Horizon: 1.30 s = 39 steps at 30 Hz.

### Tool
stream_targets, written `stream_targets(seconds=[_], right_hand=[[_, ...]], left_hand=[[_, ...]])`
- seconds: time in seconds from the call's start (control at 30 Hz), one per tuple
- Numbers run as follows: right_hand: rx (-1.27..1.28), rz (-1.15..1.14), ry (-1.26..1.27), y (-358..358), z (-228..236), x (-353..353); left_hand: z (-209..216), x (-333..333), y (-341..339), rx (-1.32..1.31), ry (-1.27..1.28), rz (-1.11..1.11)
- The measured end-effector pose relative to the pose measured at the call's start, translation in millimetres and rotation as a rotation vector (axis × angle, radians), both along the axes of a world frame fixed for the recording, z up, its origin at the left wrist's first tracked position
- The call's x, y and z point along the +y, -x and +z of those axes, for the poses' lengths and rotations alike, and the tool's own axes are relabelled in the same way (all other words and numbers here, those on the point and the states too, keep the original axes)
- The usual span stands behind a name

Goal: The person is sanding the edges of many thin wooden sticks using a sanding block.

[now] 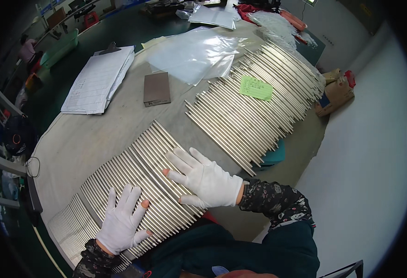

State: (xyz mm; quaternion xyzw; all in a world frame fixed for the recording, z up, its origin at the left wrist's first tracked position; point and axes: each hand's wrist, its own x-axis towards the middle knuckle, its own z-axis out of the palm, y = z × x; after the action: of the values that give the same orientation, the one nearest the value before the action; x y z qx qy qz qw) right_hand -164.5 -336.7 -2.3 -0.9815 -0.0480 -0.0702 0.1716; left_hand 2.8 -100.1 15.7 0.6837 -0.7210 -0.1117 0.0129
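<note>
Many thin metal rods (120, 171) lie side by side in a flat row along the near edge of the table. My left hand (122, 224), in a white glove with some bare fingertips, rests flat on this row with its fingers spread. To its right, my right hand (202, 180), gloved the same way, lies on the rods too, fingers stretched apart. Neither hand grips anything. Small gaps split the row into groups. A second batch of metal rods (240, 120), with uneven ends, lies farther right, and a green paper tag (256, 88) sits on top of it.
A brown box (157, 89) stands beyond the near rods. Left of it is a clipboard with papers (99, 81). Clear plastic bags (192, 53) lie at the far side. A cardboard box (335, 97) is by the white wall at right. Someone sits far left.
</note>
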Motion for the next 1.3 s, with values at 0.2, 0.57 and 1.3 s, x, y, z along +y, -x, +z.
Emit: stream_targets(seconds=[0.2,0.57,1.3], right_hand=[[-0.048,0.004,-0.027,0.1,2.2,0.4],[-0.005,0.012,0.006,-3.5,3.7,3.5],[0.061,0.115,0.020,-12.3,13.0,24.6]], left_hand=[[2.6,-11.1,2.3,-0.011,-0.025,-0.023],[4.8,-16.2,1.0,0.044,-0.073,-0.041],[5.5,9.2,-0.8,0.029,-0.023,0.010]])
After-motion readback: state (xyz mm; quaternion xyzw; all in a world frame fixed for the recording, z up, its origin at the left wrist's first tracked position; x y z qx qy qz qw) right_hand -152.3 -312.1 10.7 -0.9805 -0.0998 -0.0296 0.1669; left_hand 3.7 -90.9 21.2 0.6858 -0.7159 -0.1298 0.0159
